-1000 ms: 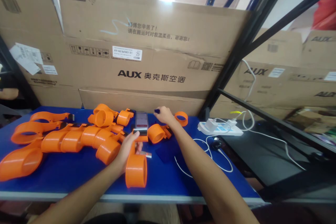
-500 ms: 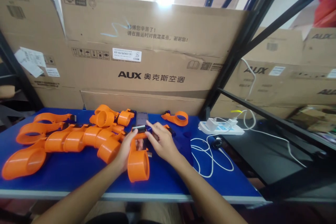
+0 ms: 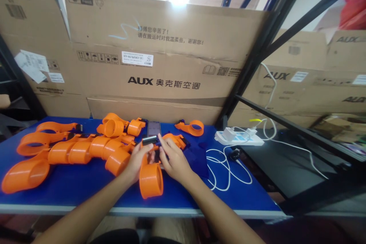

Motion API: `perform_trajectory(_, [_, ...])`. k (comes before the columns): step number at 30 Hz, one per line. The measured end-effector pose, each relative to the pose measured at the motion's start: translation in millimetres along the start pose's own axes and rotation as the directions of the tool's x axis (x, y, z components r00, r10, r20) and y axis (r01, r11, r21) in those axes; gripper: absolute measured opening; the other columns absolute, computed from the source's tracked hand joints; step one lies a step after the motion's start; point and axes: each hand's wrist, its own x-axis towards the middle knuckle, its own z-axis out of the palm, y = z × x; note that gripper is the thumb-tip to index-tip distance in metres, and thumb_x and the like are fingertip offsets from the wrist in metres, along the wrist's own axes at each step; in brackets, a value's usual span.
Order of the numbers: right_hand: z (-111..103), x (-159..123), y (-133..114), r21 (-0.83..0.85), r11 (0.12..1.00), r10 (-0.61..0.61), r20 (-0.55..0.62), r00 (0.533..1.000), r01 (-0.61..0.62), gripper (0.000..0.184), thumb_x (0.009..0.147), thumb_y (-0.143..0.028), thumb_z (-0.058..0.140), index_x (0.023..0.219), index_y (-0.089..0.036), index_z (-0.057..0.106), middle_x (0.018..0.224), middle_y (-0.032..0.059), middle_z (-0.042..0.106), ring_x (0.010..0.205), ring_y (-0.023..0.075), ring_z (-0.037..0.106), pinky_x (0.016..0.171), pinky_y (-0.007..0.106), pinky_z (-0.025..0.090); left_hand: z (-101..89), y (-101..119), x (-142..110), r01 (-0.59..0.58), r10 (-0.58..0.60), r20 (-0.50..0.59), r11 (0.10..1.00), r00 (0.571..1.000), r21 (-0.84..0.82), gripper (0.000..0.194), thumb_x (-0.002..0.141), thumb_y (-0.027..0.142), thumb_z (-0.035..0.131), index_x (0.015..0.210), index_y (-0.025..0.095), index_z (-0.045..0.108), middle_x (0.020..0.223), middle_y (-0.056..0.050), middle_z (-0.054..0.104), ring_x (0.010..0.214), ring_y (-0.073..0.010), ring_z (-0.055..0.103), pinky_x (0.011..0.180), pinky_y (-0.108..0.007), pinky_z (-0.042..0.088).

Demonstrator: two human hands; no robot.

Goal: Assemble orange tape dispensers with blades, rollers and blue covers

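My left hand [image 3: 136, 163] is closed around an orange tape dispenser [image 3: 151, 180], its round hub hanging toward me. The dispenser's dark head with a pale toothed edge [image 3: 150, 140] points away from me. My right hand [image 3: 175, 160] is at the right side of that head, index finger and thumb stretched out, the fingertips at or very near its end. Whether they press on it cannot be made out. Partly behind my right hand lies another orange dispenser [image 3: 178, 140]. A phone [image 3: 154, 127] stands just beyond the held one.
Several orange tape dispensers [image 3: 81, 153] cover the left of the blue table [image 3: 85, 188]; another dispenser [image 3: 196, 127] lies at the back right. A white power strip [image 3: 240, 137] and looped white cable [image 3: 225, 164] sit at the right. Cardboard [image 3: 171, 61] walls the back.
My right hand's index finger has drawn down and in toward the dispenser's head. The head is turned slightly, and the orange dispenser behind my right hand shows more.
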Motion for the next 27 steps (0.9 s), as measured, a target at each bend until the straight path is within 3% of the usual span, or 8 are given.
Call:
perform_trajectory(11, [8,-9,3,-0.026,0.998,-0.049,-0.039,0.998,0.048,0.059,0.105,-0.023,0.04,0.164,-0.023,0.029,0.107,0.0122,0.062,0.099,0.0243,0.065,0.083,0.037,0.06,0.9,-1,-5,-0.033,0.029,0.043,0.996,0.999,0.087,0.02,0.075,0.033,0.073,0.079,0.015,0.066,0.06,-0.004,0.07,0.043,-0.0136,0.058,0.046,-0.024,0.042])
perform_trajectory(22, [-4,-7,-3,0.125,0.99,-0.071,-0.006,0.997,0.071,0.053,0.105,-0.023,0.041,0.159,-0.022,0.041,0.114,0.0128,0.064,0.104,0.0243,0.065,0.092,0.041,0.057,0.1,0,-4,-0.071,0.062,0.101,0.994,0.993,0.089,0.018,0.076,0.032,0.074,0.079,0.017,0.064,0.062,-0.002,0.069,0.045,-0.0132,0.058,0.048,-0.024,0.043])
perform_trajectory(25, [-7,-4,-5,0.242,0.969,-0.027,-0.056,0.998,0.04,0.046,0.106,-0.028,0.043,0.151,-0.024,0.052,0.109,0.0101,0.066,0.102,0.0237,0.065,0.092,0.041,0.055,0.9,1,-6,-0.07,0.058,0.128,0.994,0.99,0.084,0.019,0.076,0.032,0.075,0.084,0.018,0.065,0.063,-0.002,0.069,0.047,-0.0136,0.059,0.049,-0.024,0.045])
perform_trajectory(27, [-9,-2,-7,0.36,0.932,0.085,-0.091,0.992,-0.047,0.042,0.107,-0.033,0.044,0.145,-0.024,0.057,0.101,0.007,0.066,0.094,0.0218,0.066,0.089,0.04,0.056,1.1,2,-9,-0.04,0.026,0.169,0.996,0.985,0.083,0.03,0.077,0.031,0.076,0.102,0.018,0.067,0.066,-0.003,0.071,0.047,-0.0145,0.06,0.05,-0.024,0.046])
